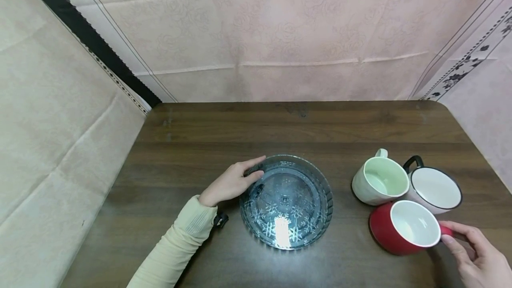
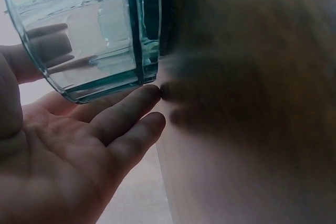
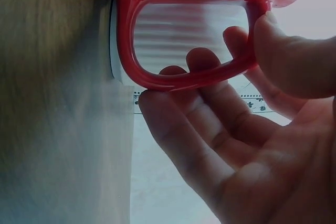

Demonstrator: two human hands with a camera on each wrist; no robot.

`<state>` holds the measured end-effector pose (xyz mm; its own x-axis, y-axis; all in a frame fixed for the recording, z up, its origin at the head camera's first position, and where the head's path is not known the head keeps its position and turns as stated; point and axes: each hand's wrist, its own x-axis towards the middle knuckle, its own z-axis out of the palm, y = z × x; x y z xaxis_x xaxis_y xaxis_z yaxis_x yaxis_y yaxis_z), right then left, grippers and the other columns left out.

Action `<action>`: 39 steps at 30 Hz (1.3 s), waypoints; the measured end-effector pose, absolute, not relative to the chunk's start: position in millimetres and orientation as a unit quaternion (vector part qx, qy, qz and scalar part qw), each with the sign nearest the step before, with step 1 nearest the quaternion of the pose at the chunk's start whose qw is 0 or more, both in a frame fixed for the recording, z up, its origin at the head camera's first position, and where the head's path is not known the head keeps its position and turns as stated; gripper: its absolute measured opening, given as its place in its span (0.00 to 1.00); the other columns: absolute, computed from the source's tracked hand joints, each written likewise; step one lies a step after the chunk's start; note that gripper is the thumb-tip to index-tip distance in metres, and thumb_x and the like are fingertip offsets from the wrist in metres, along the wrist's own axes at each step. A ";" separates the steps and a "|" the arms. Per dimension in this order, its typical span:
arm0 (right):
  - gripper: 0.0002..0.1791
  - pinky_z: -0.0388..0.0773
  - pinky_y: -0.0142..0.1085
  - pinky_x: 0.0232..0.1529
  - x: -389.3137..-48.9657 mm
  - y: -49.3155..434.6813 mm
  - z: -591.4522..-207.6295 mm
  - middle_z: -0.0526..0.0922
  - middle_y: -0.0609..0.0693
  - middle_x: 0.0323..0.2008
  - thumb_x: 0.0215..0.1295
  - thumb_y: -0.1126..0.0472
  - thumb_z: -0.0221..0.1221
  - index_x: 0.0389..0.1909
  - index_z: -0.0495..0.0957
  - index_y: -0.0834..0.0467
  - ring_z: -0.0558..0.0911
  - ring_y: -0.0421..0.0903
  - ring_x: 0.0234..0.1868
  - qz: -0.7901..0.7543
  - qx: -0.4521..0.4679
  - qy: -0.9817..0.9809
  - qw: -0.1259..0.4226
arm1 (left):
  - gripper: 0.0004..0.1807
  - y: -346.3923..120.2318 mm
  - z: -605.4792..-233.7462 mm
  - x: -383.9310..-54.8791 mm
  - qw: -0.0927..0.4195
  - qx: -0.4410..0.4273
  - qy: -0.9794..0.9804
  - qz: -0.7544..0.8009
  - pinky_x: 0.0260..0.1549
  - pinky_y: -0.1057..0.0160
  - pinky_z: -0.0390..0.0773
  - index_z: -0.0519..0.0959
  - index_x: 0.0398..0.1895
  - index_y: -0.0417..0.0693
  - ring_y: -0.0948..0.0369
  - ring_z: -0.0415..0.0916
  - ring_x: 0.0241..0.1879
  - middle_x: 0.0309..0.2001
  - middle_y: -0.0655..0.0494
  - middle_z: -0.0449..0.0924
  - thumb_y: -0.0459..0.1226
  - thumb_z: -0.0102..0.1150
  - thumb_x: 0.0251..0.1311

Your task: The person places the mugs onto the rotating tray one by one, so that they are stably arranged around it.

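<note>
A round clear blue-tinted glass dish [image 1: 286, 190] with a snowflake pattern sits on the table at centre. My left hand [image 1: 232, 183] holds its left rim. In the left wrist view, the thumb shows through the glass wall [image 2: 100, 30], while the other fingers lie along the outside near the base. At the right, a red mug [image 1: 386, 230] with a white inside stands upright. My right hand [image 1: 478, 250] pinches its handle between thumb and fingers. The right wrist view shows the red handle loop [image 3: 126, 45] close up, with fingertips against it.
Just behind the red mug stand a pale green mug [image 1: 370, 188] and a white enamel-look mug [image 1: 436, 186] with a dark rim and black handle, all close together. The brown wooden table [image 1: 180, 146] ends at patterned cloth [image 1: 280, 48] behind and at both sides.
</note>
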<state>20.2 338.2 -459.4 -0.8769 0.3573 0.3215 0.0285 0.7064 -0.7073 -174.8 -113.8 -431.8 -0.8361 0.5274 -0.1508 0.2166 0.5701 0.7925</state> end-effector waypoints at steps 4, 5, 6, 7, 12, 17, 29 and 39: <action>0.13 0.68 0.11 0.31 20.0 338.5 -460.5 0.67 0.20 0.39 0.60 0.78 0.59 0.47 0.73 0.74 0.70 0.14 0.34 0.349 -0.116 -0.904 0.215 | 0.29 -114.0 -432.4 -175.2 0.187 0.217 0.865 0.411 0.46 0.56 0.68 0.61 0.74 0.56 0.63 0.49 0.14 0.37 0.58 0.73 0.49 0.47 0.72; 0.14 0.68 0.11 0.32 19.8 338.6 -460.6 0.68 0.20 0.39 0.60 0.79 0.59 0.47 0.73 0.74 0.70 0.15 0.34 0.352 -0.113 -0.903 0.218 | 0.29 -114.0 -432.7 -175.4 0.186 0.219 0.865 0.411 0.46 0.56 0.68 0.61 0.74 0.56 0.63 0.49 0.14 0.40 0.57 0.73 0.49 0.47 0.72; 0.14 0.69 0.12 0.32 19.7 338.7 -460.5 0.68 0.20 0.39 0.60 0.80 0.59 0.46 0.73 0.74 0.71 0.15 0.35 0.356 -0.110 -0.901 0.221 | 0.29 -114.1 -433.0 -175.6 0.186 0.220 0.865 0.411 0.46 0.56 0.68 0.61 0.74 0.56 0.63 0.49 0.14 0.42 0.55 0.73 0.49 0.47 0.72; 0.13 0.69 0.12 0.32 20.1 338.7 -460.9 0.69 0.20 0.39 0.59 0.80 0.58 0.46 0.73 0.75 0.72 0.15 0.35 0.361 -0.106 -0.899 0.223 | 0.29 -114.1 -433.1 -175.8 0.185 0.222 0.865 0.411 0.46 0.56 0.68 0.61 0.74 0.55 0.63 0.49 0.14 0.44 0.55 0.74 0.49 0.47 0.73; 0.12 0.70 0.13 0.32 20.8 338.9 -461.2 0.70 0.21 0.39 0.60 0.80 0.58 0.45 0.72 0.76 0.73 0.15 0.35 0.370 -0.101 -0.895 0.229 | 0.29 -113.9 -433.1 -176.1 0.186 0.222 0.864 0.413 0.46 0.57 0.69 0.61 0.74 0.56 0.63 0.45 0.12 0.35 0.52 0.71 0.49 0.48 0.72; 0.13 0.69 0.12 0.30 20.6 339.3 -460.9 0.68 0.20 0.38 0.61 0.79 0.58 0.47 0.73 0.74 0.71 0.14 0.33 0.354 -0.121 -0.903 0.209 | 0.29 -113.9 -432.6 -175.9 0.187 0.220 0.864 0.412 0.41 0.57 0.71 0.61 0.74 0.56 0.62 0.46 0.12 0.33 0.56 0.72 0.49 0.48 0.73; 0.13 0.70 0.13 0.32 22.0 339.9 -459.7 0.70 0.21 0.37 0.57 0.83 0.58 0.44 0.73 0.75 0.73 0.16 0.33 0.360 -0.110 -0.899 0.224 | 0.28 -113.7 -433.1 -176.4 0.185 0.221 0.865 0.411 0.38 0.56 0.72 0.61 0.74 0.57 0.62 0.48 0.11 0.21 0.57 0.61 0.48 0.47 0.73; 0.14 0.70 0.13 0.32 22.6 340.4 -459.6 0.70 0.21 0.38 0.55 0.84 0.59 0.44 0.73 0.76 0.73 0.16 0.35 0.363 -0.104 -0.898 0.227 | 0.29 -114.2 -432.8 -176.2 0.190 0.220 0.865 0.410 0.38 0.57 0.71 0.61 0.74 0.57 0.63 0.48 0.11 0.15 0.63 0.53 0.49 0.47 0.73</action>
<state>22.6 340.4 -459.6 -0.8752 0.3522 0.3316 0.0223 0.7141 -0.6997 -176.2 -114.2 -432.8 -0.8317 0.5351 -0.1480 0.2246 0.5682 0.7917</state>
